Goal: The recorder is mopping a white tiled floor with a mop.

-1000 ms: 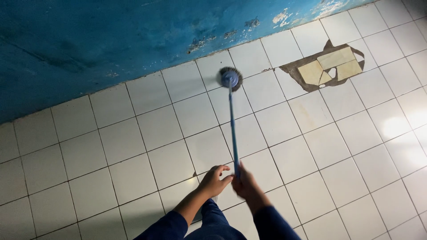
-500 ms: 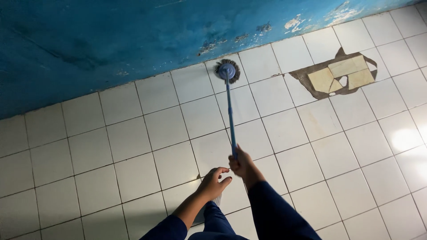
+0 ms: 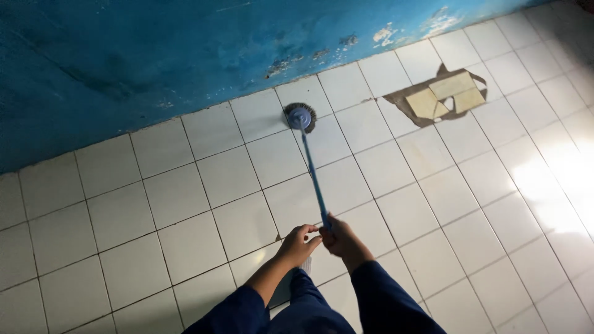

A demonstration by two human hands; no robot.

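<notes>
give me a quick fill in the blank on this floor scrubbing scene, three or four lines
1. The right hand grips the long ____ handle of the brush.
2. The round brush head rests on a white floor ____ close to the blue wall.
3. The left hand is next to the right hand at the handle's ____ end.
4. The patch of broken tiles lies to the ____ of the brush head.

Missing words: blue; tile; lower; right

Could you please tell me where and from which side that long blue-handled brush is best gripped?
Probably the near end of the long-handled brush, from either side. Its thin pole slants from the round bristle head by the blue wall back to the person, where the right hand has its grip and the left hand touches.
</notes>
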